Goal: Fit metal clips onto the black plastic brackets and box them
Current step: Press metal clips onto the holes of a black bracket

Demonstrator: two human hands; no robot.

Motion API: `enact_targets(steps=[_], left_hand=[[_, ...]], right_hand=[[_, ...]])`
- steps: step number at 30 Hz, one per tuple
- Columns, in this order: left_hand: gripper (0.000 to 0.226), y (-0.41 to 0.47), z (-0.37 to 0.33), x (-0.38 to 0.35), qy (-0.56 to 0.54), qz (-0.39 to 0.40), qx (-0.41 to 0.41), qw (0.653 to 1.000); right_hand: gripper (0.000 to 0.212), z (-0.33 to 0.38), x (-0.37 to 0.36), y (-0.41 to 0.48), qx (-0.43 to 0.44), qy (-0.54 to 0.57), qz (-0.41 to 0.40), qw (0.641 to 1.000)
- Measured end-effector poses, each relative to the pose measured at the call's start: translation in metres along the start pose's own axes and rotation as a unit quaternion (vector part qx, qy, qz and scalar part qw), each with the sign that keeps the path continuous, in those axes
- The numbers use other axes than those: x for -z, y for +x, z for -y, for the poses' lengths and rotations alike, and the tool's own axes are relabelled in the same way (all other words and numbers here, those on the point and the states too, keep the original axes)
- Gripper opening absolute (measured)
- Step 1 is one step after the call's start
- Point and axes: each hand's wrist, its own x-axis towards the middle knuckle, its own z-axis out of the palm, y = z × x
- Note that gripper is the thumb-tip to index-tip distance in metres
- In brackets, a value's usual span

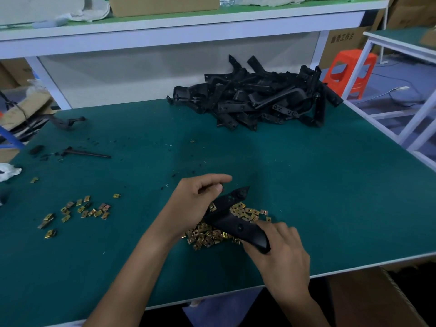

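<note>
A black plastic bracket (232, 217) is held low over a heap of brass-coloured metal clips (213, 233) near the front of the green table (306, 190). My right hand (280, 253) grips the bracket's near end. My left hand (195, 204) has curled fingers at the bracket's far part, where one clip (213, 207) sits on its edge. A big pile of black brackets (257, 97) lies at the back right of the table. A second scatter of clips (77, 212) lies to the left.
A cardboard box (377, 298) stands below the table's front edge at the right. Loose black parts (87, 153) and crumbs lie at the table's left. A shelf (179, 27) runs above the back. An orange stool (351, 72) stands beyond the right edge.
</note>
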Motion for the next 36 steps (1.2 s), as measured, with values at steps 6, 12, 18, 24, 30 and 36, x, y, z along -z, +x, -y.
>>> enact_targets(steps=[6, 12, 18, 24, 30, 36], left_hand=[[0.017, 0.001, 0.005, -0.001, 0.016, -0.017, 0.016, 1.000], [0.016, 0.001, 0.003, -0.003, 0.041, -0.022, 0.028, 0.999], [0.013, -0.005, 0.002, -0.007, 0.108, -0.034, 0.009, 0.994], [0.041, -0.018, 0.007, -0.020, 0.223, -0.070, -0.065, 0.970], [0.036, -0.021, 0.008, -0.025, 0.220, -0.101, -0.076, 0.967], [0.031, -0.022, 0.013, -0.033, 0.209, -0.121, -0.054, 0.969]], right_hand=[[0.046, 0.001, 0.000, 0.000, 0.002, -0.007, 0.009, 1.000], [0.048, 0.001, 0.000, -0.001, 0.010, -0.017, 0.014, 1.000], [0.048, 0.000, -0.001, 0.000, 0.000, -0.015, 0.015, 1.000], [0.048, 0.000, -0.002, 0.000, -0.004, -0.016, 0.018, 1.000], [0.048, 0.000, -0.003, 0.001, -0.003, -0.023, 0.015, 1.000], [0.046, 0.001, -0.002, 0.001, -0.021, -0.012, 0.009, 1.000]])
